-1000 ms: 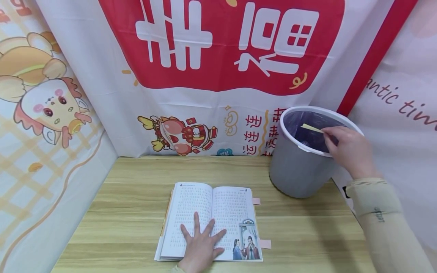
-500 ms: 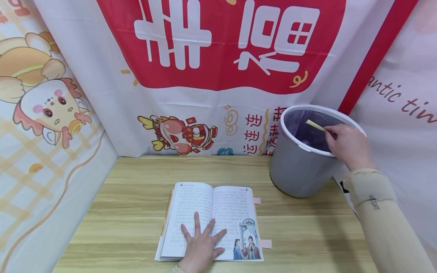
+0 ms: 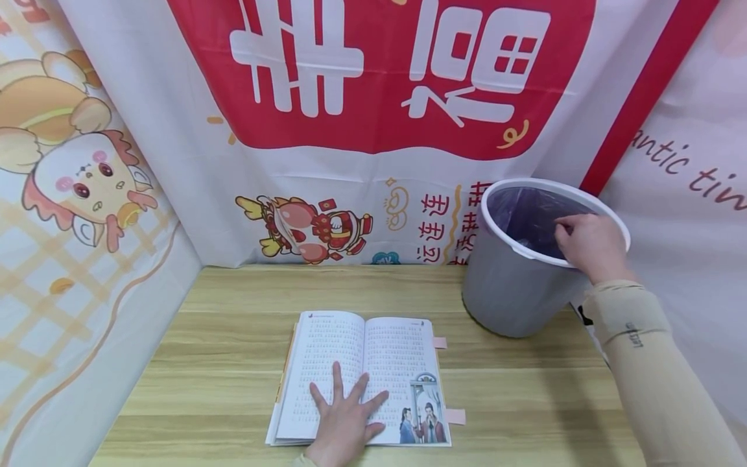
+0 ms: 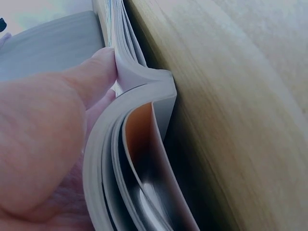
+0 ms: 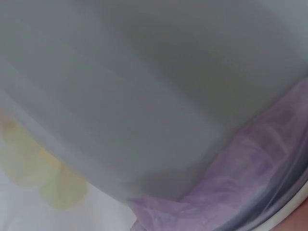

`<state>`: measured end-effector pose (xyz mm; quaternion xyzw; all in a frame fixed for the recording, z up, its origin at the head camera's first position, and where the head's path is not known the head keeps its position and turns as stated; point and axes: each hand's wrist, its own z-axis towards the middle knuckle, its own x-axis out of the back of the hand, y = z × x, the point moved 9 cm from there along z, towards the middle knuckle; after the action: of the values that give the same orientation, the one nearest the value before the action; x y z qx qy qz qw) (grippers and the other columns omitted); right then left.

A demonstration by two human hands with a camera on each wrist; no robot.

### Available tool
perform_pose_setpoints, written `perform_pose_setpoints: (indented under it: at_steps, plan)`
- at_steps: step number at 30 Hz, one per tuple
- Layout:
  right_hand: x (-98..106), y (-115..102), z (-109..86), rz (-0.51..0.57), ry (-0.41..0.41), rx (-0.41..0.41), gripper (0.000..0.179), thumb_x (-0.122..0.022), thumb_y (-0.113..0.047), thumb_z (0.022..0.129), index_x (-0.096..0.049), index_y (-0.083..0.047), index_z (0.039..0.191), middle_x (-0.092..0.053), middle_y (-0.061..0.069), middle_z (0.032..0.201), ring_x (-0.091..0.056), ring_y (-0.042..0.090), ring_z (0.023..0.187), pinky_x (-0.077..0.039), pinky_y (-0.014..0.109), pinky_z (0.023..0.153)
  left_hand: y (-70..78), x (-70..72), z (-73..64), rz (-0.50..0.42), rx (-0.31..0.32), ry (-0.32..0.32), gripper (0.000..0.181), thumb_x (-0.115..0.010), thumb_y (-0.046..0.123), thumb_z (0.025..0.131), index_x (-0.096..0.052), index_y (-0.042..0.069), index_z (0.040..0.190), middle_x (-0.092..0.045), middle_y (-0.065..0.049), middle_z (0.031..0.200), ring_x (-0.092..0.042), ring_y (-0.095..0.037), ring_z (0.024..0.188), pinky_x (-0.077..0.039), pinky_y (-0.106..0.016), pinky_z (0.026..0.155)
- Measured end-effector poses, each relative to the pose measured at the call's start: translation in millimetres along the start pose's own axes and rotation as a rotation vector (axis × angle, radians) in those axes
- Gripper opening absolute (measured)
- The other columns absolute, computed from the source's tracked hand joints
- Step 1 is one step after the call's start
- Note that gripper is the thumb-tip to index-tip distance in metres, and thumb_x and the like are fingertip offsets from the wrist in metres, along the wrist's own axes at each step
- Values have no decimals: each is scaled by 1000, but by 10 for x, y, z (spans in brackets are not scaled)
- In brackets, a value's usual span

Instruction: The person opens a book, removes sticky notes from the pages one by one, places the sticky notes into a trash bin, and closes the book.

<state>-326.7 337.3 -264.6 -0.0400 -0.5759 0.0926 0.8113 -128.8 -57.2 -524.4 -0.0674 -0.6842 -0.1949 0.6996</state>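
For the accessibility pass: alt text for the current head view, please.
A person's curled right hand hangs over a gray bin with a purple liner; the left hand lies spread on an open book. The book rests on a wood-grain table.

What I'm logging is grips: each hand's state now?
Left hand: open, spread on white-paged rectangular book.
Right hand: closed, nothing visibly held, over round grey plastic bin.

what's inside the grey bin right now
A dark purple plastic liner shows inside the grey bin, with the right hand over the opening. The bottom is hidden by the bin's near side and the hand, so what lies there can't be seen.
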Motion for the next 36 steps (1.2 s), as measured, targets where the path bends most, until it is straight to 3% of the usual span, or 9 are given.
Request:
perform_pose_setpoints:
  at_steps: [6,11,20,23,27,32,36]
  plan:
    - [45,-14,-7,14,29,-11,33,-53,-18,96,-70,6,110,-69,29,92,-60,51,84,-48,62,76,-11,-2,1,-1,-6,12,51,-67,57,84,-62,41,132,-49,-8,147,-10,-63,139,-5,-91,87]
    - [179,-68,-69,8,121,3,31,-54,-18,95,-72,3,110,-69,28,90,-60,51,84,-48,63,71,-8,-9,8,-3,-8,0,52,-67,57,84,-62,41,133,-49,-8,148,-9,-63,139,-4,-91,87]
    - [452,-331,-216,33,218,51,31,-57,-16,96,-70,6,115,-67,32,99,-62,50,87,-49,63,79,-14,-31,19,1,-7,-14,52,-65,58,85,-61,41,134,-48,-8,149,-7,-63,139,-2,-91,87]
    - [566,-461,-318,69,281,82,29,-60,-14,95,-70,5,115,-68,31,104,-63,48,92,-50,62,84,-18,-41,28,13,-9,-12,52,-64,58,85,-60,42,134,-47,-7,149,-6,-63,139,-2,-91,87]
    - [717,-671,-521,125,427,190,23,-64,-8,92,-73,4,110,-71,26,101,-67,44,92,-52,60,85,-18,-43,33,28,-11,-8,52,-63,59,86,-60,43,135,-47,-7,150,-6,-63,139,-2,-91,87]
    - [750,-800,-786,189,545,260,20,-65,-6,90,-75,1,106,-73,21,101,-68,41,92,-53,57,84,-6,-25,27,31,-11,-4,52,-63,59,86,-60,43,134,-47,-7,149,-7,-63,139,-4,-91,87]
    - [675,-818,-990,250,603,270,20,-66,-8,89,-76,-2,105,-74,17,100,-69,38,91,-53,33,91,3,-14,21,27,-11,-6,51,-63,59,86,-60,43,134,-47,-7,150,-7,-63,139,-4,-91,87]
